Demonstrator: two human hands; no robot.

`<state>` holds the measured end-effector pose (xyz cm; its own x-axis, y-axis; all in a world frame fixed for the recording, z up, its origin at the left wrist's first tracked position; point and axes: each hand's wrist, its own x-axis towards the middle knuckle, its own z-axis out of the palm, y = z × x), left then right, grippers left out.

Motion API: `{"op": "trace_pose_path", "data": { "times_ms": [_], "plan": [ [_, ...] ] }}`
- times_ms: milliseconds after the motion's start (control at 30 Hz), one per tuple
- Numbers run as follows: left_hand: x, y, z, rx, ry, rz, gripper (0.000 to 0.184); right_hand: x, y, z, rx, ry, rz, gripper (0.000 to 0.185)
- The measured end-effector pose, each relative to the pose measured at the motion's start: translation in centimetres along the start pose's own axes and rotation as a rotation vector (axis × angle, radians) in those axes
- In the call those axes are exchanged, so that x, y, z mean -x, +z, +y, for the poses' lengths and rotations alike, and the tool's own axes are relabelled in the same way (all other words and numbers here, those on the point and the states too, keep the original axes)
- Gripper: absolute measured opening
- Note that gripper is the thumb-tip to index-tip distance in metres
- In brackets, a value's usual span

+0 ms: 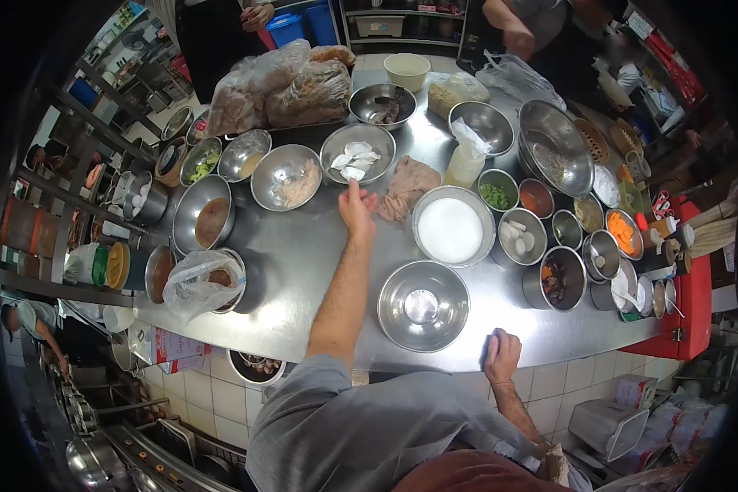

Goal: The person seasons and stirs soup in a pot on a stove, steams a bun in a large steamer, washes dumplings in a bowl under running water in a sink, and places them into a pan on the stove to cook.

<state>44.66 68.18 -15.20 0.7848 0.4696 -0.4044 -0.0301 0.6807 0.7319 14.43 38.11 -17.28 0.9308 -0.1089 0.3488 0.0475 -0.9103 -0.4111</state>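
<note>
My left hand (pixel 357 210) reaches across the steel table (pixel 291 275) to the near rim of a steel bowl (pixel 331 163) of white folded pieces (pixel 357 153). Its fingertips are pinched at the lowest white piece (pixel 352 174). To the right of that bowl lies a flat heap of pale meat (pixel 410 187). My right hand (pixel 503 354) rests at the table's front edge, its fingers curled and nothing visible in them. Between my forearms stands an empty steel bowl (pixel 395 316), and behind it a bowl of white liquid or powder (pixel 453 230).
Bagged food (pixel 307 94) is piled at the back left. Steel bowls and a plastic bag (pixel 197 284) stand on the left. Containers of chopped greens (pixel 494 195), white pieces and orange slices (pixel 622 233) crowd the right. Other people (pixel 541 33) stand across the table.
</note>
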Motion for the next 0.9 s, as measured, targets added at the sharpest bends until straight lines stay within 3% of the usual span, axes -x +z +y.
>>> {"op": "trace_pose_path", "data": {
  "times_ms": [67, 200, 700, 900],
  "plan": [
    [-1.7, 0.7, 0.5, -0.042, 0.115, -0.016, 0.024, -0.2, -0.1, 0.2, 0.004, -0.016, 0.011, 0.021],
    [-3.4, -0.5, 0.2, -0.051, 0.117, -0.041, 0.012, 0.0, 0.0, 0.3, -0.006, -0.005, 0.008, 0.021],
    [14.3, -11.9, 0.5, -0.014, 0.156, -0.044, 0.016, -0.1, -1.7, 0.1, -0.089, -0.029, 0.078, 0.022],
    [19.5, -15.8, 1.1, -0.158, 0.14, 0.007, 0.025, -0.2, -2.7, 1.7, -0.365, -0.119, -0.053, 0.027]
  ]
}}
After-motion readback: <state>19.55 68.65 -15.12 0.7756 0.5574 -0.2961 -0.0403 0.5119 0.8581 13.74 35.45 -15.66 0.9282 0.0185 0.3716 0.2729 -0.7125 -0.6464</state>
